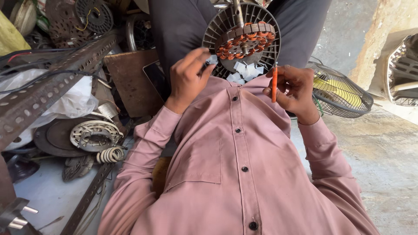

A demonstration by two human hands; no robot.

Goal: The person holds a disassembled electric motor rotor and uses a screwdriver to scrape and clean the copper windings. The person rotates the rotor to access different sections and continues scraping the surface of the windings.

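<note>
Head view: a round fan motor stator point(242, 41) with copper windings and white paper slips rests on the person's lap. The left hand point(188, 78) pinches at its lower edge, fingers narrowed. The right hand point(294, 89) grips an orange stick point(274, 85) upright just beside it. A wire fan guard point(344, 93) lies on the floor.

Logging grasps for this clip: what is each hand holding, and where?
Right hand pinches a thin orange stick near its lower half. Left hand touches the fan motor edge; hold unclear.
</note>
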